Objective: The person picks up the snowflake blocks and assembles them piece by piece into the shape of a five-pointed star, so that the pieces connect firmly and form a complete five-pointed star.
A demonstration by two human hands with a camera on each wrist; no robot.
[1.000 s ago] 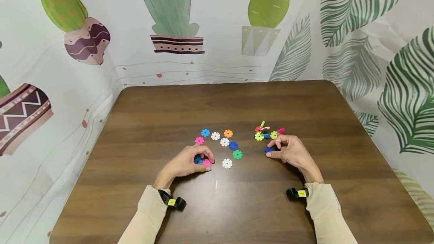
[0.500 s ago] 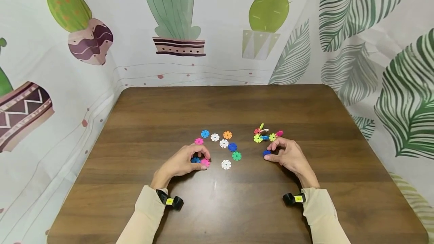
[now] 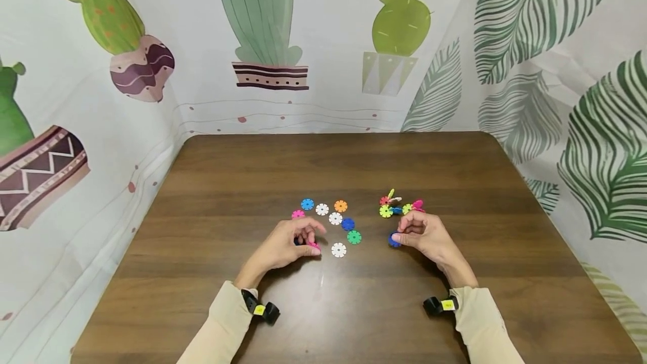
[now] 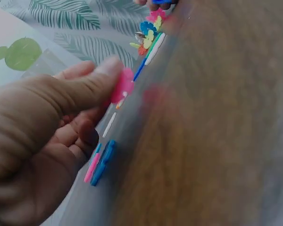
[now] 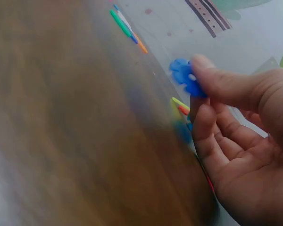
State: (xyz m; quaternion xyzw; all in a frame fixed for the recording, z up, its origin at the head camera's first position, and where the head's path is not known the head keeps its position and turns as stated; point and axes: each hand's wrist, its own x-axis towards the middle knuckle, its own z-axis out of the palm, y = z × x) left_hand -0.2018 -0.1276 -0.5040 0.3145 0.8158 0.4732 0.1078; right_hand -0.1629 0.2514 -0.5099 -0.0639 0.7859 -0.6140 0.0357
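The left hand (image 3: pixel 280 243) has just raised a pink disc (image 4: pixel 124 87) off the table (image 3: pixel 354 308), its grip clamped on it, a white disc (image 3: pixel 342 250) just to its right. The right hand (image 3: pixel 432 241), clamped on a blue disc (image 3: pixel 393 240), has drawn it away from the joined discs (image 3: pixel 396 210) beyond that grip; each hand now carries a piece.

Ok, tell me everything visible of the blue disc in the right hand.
The blue disc is flat, notched round its rim, with a small hole; it looks like plastic. The right hand pinches it at one edge, covering part. It appears tilted, clear of the table, on the near side of the interlocked discs.
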